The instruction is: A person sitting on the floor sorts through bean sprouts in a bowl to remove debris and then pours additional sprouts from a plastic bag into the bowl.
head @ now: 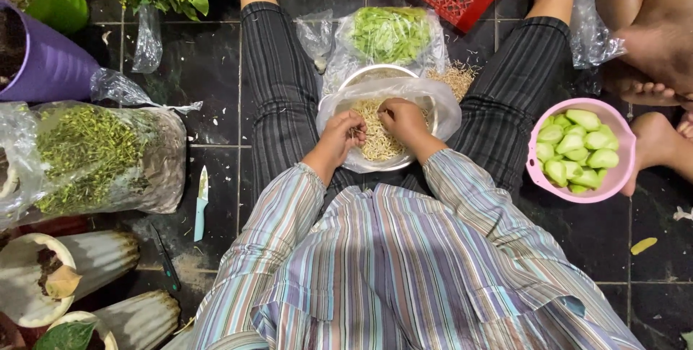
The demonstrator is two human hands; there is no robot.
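Centrally, between the seated person's outstretched legs, a metal bowl lined with a clear plastic bag is sitting on the dark tiled floor, and a heap of pale bean sprouts is lying inside it. Both hands are working directly over this heap: the left hand is pinching a few sprouts, its fingers drawn narrow around them, while the right hand is curling down into the pile with fingers closed, though what it is gripping cannot be told. The 2 hands are nearly touching, and the heap is lying immediately below and slightly toward the body from both. Individual sprouts are pointing every way, so no single long axis is showing. Beyond the bowl a bag of green leaves is resting; a pink bowl of peeled green pieces is standing at the right, a small knife well apart at the left.
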